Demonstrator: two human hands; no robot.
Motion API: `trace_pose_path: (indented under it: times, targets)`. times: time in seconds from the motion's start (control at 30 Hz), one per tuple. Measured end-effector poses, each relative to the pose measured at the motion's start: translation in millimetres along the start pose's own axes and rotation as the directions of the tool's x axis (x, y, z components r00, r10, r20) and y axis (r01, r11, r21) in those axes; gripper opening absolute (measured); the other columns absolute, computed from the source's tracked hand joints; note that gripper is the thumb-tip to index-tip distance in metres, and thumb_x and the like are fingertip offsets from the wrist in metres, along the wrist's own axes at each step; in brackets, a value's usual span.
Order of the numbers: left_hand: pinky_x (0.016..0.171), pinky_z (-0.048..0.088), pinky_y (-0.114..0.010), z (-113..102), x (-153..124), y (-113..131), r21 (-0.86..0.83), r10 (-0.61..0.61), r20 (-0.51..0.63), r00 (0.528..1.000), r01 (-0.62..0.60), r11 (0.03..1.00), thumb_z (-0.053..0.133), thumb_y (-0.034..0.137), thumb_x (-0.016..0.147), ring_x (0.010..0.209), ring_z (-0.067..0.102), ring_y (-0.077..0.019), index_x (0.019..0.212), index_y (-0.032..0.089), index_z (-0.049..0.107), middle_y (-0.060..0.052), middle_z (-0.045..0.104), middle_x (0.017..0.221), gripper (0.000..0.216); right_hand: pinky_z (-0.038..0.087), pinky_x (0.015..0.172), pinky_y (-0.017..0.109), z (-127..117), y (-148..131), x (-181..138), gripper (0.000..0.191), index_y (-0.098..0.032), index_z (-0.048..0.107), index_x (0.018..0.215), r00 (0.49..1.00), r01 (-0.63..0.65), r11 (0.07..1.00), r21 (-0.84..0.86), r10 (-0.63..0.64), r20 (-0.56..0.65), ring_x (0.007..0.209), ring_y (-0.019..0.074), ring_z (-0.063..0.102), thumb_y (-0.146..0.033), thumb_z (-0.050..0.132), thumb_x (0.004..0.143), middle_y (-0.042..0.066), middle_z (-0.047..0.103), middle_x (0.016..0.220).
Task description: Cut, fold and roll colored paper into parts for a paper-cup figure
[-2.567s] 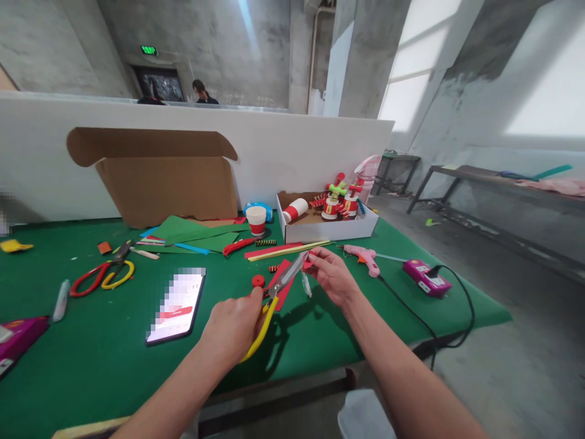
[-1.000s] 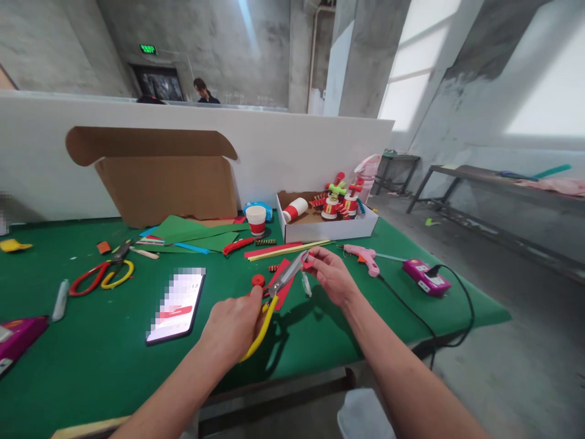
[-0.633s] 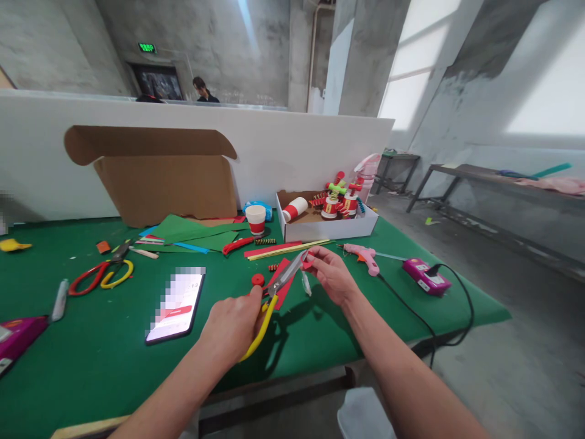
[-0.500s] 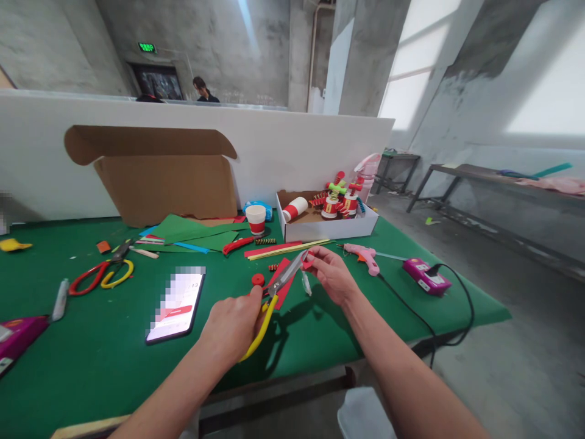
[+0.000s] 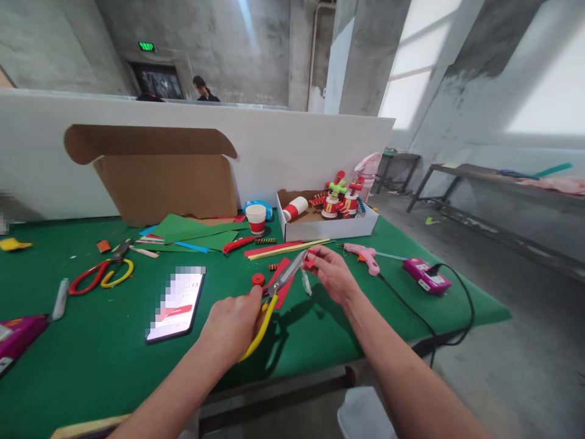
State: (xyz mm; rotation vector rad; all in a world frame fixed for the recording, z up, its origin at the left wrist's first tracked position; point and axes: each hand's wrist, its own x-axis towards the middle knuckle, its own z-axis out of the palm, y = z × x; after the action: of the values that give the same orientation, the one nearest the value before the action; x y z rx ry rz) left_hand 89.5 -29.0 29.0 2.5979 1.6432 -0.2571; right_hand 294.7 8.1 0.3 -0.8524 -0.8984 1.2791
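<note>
My left hand (image 5: 235,323) is closed around the handles of a pair of scissors (image 5: 284,281) with a red and a yellow loop, its blades pointing away and to the right. Between the fingertips of my right hand (image 5: 333,274) is a small piece of red paper (image 5: 309,261), right at the blade tips. Under the scissors lies a red paper strip (image 5: 286,294) on the green table. A small red disc (image 5: 258,279) sits just beyond my left hand, and a clear-whitish little item (image 5: 306,283) lies below the right fingertips.
Left of my hands lies a phone (image 5: 177,305), with other scissors (image 5: 107,271) beyond it. A paper cup (image 5: 256,219) stands near a white box (image 5: 329,230) of cup figures. At right are a pink glue gun (image 5: 363,256) and a purple power box (image 5: 427,277) with a cable.
The red paper in my right fingers has turned slightly at the scissor tips. Both hands stay in almost the same place, and the rest looks unchanged.
</note>
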Motion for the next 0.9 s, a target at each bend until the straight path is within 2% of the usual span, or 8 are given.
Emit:
trace_pose_path:
  times: [0.13, 0.37, 0.63, 0.9]
  targets:
    - [0.067, 0.052, -0.041, -0.9, -0.3, -0.2, -0.003, 0.013, 0.01, 1.0, -0.013, 1.0, 0.031, 0.025, 0.091, 0.083, 0.069, -0.0321, 0.12, 0.01, 0.049, -0.019, 0.07, 0.091, 0.037, 0.047, 0.072, 0.027, 0.3, -0.9, -0.6, 0.027, -0.019, 0.068, 0.07, 1.0, 0.0, 1.0, 0.003, 0.0, 0.007, 0.068, 0.0115, 0.058, -0.033, 0.085, 0.054, -0.001, 0.066, 0.073]
    - [0.066, 0.05, -0.038, 2.3, 0.4, -0.9, 0.004, 0.003, -0.012, 1.0, -0.003, 1.0, 0.032, 0.025, 0.09, 0.082, 0.069, -0.0301, 0.124, 0.01, 0.045, -0.018, 0.071, 0.093, 0.039, 0.047, 0.07, 0.026, -2.0, -0.4, -0.2, 0.029, -0.019, 0.067, 0.07, 1.0, 0.004, 1.0, -0.03, -0.004, 0.005, 0.066, 0.0104, 0.057, -0.037, 0.085, 0.054, -0.002, 0.066, 0.071]
    - [0.066, 0.051, -0.042, 1.5, 0.2, -1.2, 0.005, 0.017, -0.008, 1.0, -0.017, 1.0, 0.031, 0.025, 0.091, 0.085, 0.069, -0.0346, 0.12, 0.011, 0.048, -0.018, 0.071, 0.093, 0.036, 0.048, 0.07, 0.026, -4.5, -0.4, -0.3, 0.031, -0.02, 0.067, 0.069, 1.0, 0.005, 0.998, -0.062, -0.004, 0.024, 0.066, 0.0108, 0.056, -0.039, 0.085, 0.053, -0.002, 0.064, 0.071]
    - [0.067, 0.051, -0.039, 0.8, -0.6, -1.3, 0.003, 0.012, -0.002, 1.0, -0.012, 1.0, 0.032, 0.026, 0.091, 0.083, 0.069, -0.0306, 0.118, 0.012, 0.05, -0.018, 0.07, 0.092, 0.036, 0.047, 0.071, 0.028, -6.6, 0.5, 1.0, 0.029, -0.019, 0.067, 0.07, 1.0, 0.002, 0.998, -0.07, 0.0, 0.03, 0.065, 0.0113, 0.056, -0.037, 0.085, 0.055, -0.002, 0.064, 0.071]
